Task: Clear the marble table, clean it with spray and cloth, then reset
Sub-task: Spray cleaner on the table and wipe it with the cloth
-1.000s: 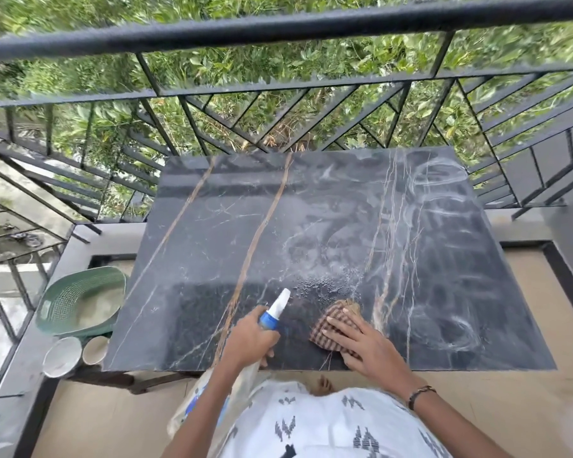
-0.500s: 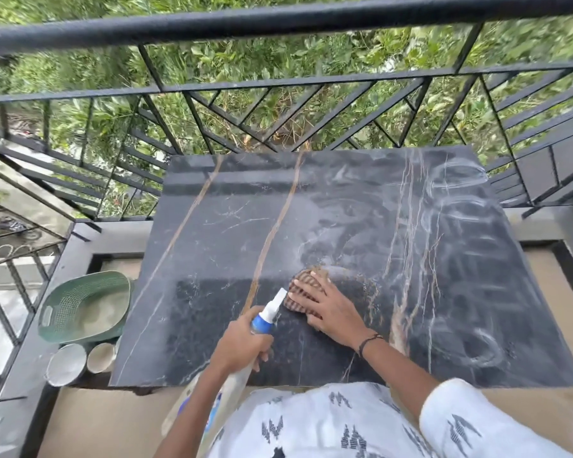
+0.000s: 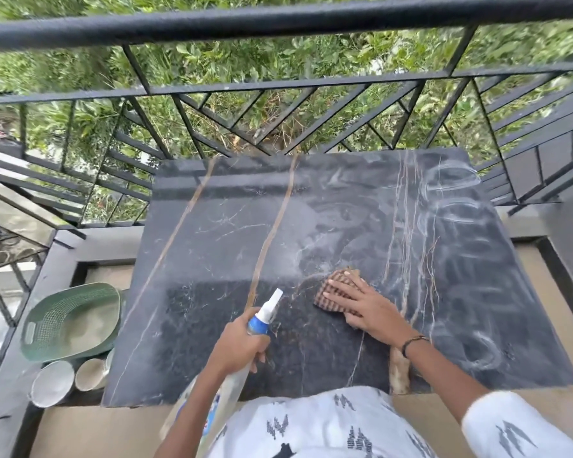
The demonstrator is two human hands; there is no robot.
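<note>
Since the frame half a second earlier, the right hand [image 3: 369, 310] and the checked cloth [image 3: 336, 292] under it had slid rightward across the worktop [image 3: 212, 259], away from the spray nozzle and back toward the pale vertical veins. The left hand [image 3: 242, 342] had kept its place near the front edge.

The worktop was a dark marble slab with tan veins and cloudy, swirled wipe marks across its right half. It stood on a balcony against a black metal railing [image 3: 278, 21], with green foliage beyond. On the floor to the left sat a green basket [image 3: 70, 320] and two small pale bowls [image 3: 52, 383].

The left grip was wrapped around the spray bottle [image 3: 265, 314], nozzle pointing far and right. The right hand lay flat, fingers spread, pressing the cloth, which sat just right of the nozzle.
</note>
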